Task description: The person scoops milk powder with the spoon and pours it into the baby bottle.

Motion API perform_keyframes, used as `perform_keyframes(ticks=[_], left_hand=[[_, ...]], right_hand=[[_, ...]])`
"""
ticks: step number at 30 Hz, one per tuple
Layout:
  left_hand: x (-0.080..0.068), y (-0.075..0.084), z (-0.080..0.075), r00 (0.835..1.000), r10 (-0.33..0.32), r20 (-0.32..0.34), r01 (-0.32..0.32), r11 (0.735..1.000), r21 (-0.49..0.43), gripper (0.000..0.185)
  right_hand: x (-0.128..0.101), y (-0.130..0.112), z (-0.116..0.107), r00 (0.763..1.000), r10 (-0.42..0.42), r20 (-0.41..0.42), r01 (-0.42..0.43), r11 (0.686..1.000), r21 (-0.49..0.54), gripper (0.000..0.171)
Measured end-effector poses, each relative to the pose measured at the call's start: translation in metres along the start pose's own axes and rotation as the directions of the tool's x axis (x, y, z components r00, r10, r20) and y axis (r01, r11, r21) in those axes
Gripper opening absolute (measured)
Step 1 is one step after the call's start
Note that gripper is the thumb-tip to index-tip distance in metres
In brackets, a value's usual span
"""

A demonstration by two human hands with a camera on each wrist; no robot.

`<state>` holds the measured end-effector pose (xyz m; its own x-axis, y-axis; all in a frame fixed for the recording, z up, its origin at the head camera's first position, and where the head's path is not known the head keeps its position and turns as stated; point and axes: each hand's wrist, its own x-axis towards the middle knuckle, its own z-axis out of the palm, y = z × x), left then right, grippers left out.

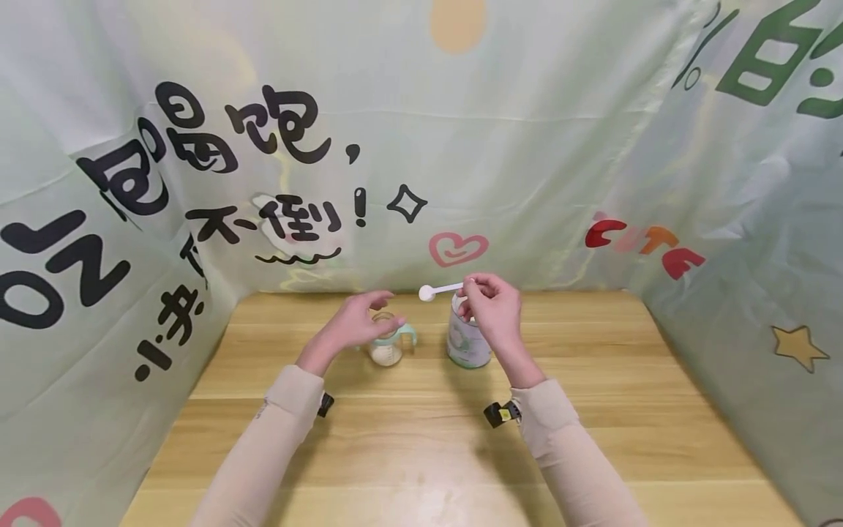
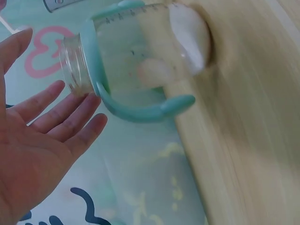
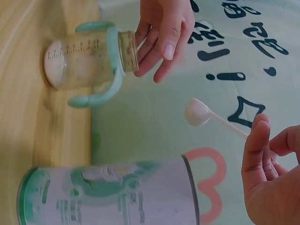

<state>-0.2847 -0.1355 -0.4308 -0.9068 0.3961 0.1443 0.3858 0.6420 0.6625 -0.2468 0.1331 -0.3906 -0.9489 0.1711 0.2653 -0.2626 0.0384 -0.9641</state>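
Over the wooden table (image 1: 421,446), my left hand (image 1: 357,320) is holding its fingers apart beside the bottle (image 1: 386,354), while my right hand (image 1: 494,304) is pinching the scoop (image 1: 428,293) above and right of the bottle, where tilting early could spill whatever it's carrying.

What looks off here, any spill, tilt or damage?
Nothing stands out. The bottle and the can stand upright on the table, the right hand holds the scoop by its handle, and no spilled powder or damage is visible.
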Motion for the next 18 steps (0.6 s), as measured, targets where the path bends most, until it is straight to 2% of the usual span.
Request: perform_keyframes(ticks=[8,18], left_hand=[[-0.009,-0.011,-0.004,0.999,-0.033,-0.011,0.033,0.999,-0.012,0.072],[-0.018,-0.021,-0.002,1.0,-0.015,-0.019,0.016,0.999,0.039,0.069]], right_hand=[[-0.004,0.003,0.015,1.0,-0.011,0.028,0.011,1.0,-0.014,0.015],[-0.009,0.007,0.033,0.998,0.026,0.053,-0.027,1.0,0.013,0.014]])
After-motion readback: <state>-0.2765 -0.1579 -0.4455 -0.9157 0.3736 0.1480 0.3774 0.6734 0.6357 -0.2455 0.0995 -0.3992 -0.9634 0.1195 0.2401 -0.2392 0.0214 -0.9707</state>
